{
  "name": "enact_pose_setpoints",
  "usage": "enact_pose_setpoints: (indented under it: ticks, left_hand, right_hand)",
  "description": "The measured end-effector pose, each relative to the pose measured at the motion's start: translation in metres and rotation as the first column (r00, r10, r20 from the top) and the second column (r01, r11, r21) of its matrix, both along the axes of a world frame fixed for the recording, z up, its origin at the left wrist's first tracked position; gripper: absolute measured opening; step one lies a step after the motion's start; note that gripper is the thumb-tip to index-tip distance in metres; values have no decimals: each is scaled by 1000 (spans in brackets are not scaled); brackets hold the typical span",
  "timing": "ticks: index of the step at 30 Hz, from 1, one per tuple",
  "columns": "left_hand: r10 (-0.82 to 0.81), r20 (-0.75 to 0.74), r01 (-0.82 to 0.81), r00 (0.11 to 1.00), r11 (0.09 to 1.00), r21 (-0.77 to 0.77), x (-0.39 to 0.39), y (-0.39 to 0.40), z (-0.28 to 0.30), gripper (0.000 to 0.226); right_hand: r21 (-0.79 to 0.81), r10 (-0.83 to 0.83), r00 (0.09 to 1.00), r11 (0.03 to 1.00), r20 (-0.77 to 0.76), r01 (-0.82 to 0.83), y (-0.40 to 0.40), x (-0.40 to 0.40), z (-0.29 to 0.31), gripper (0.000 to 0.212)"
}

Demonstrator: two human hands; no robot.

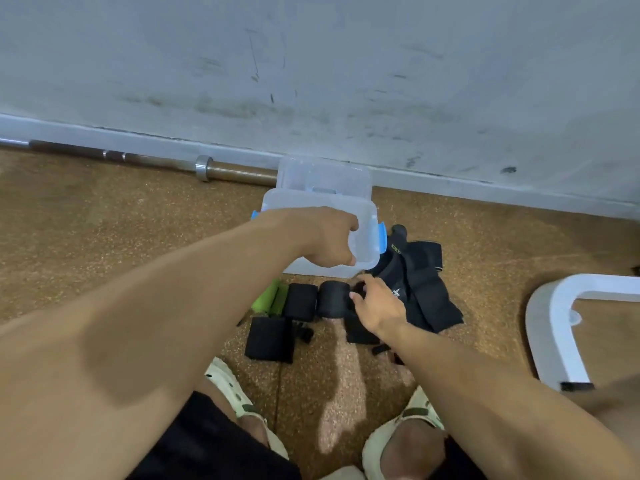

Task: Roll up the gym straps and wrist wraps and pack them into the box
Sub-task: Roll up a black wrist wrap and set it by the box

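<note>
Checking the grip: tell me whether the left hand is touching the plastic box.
Touching. The head view shows the left hand curled over the plastic box's near rim.

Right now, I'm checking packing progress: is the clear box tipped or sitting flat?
Tipped. The left hand grips the clear box by its near rim, its opening tilted toward the camera.

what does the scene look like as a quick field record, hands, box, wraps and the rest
left hand: grips near rim of clear plastic box
right hand: fingers on a black rolled wrap
box: open, blue latches, contents unclear
other rolls: black roll, green roll, on floor before box
unrolled: black straps pile, right of box
background: barbell along wall
floor: speckled brown mat
</note>
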State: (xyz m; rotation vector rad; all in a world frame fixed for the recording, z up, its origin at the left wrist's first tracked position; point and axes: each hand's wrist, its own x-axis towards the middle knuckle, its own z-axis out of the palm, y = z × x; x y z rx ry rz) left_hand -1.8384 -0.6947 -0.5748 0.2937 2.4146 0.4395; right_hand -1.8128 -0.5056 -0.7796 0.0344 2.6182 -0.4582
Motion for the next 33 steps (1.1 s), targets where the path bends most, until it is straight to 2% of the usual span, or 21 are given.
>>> enact_pose_setpoints:
  ticks: [3, 7, 12, 18, 21, 23, 27, 33]
  left_hand:
    - [-20, -7, 20, 1000, 1000, 19, -5, 16, -4, 68]
    - [-41, -15, 41, 999, 999, 4, -9, 29, -13, 68]
    - [-61, -26, 60, 998, 998, -28, -14, 39, -21, 66]
    - [-45, 16, 46, 999, 998, -36, -18, 42, -32, 67]
    - [-60, 27, 61, 998, 998, -30, -20, 47, -34, 66]
    - [-62, 25, 63, 998, 997, -33, -22, 47, -35, 67]
    - [-76, -5, 75, 997, 995, -59, -25, 41, -34, 66]
    - [-90, -31, 88, 995, 994, -60, -22, 38, -15, 65]
  right_hand:
    - [54, 33, 999, 998, 15, -33, 28, -15, 6, 41]
    - [82, -14, 1000, 997, -3, 14, 62, -32, 4, 43]
    - [68, -16, 999, 998, 49, 13, 86, -52, -13, 44]
    - [13, 116, 984, 993, 138, -119, 86, -77, -32, 63]
    - [85, 223, 954, 966, 202, -244, 85, -83, -39, 69]
    - [160, 242, 945, 947, 218, -280, 84, -84, -41, 60]
    - [250, 236, 956, 928, 176, -275, 83, -79, -39, 24]
    - [235, 318, 948, 922, -5, -308, 96, -71, -1, 14]
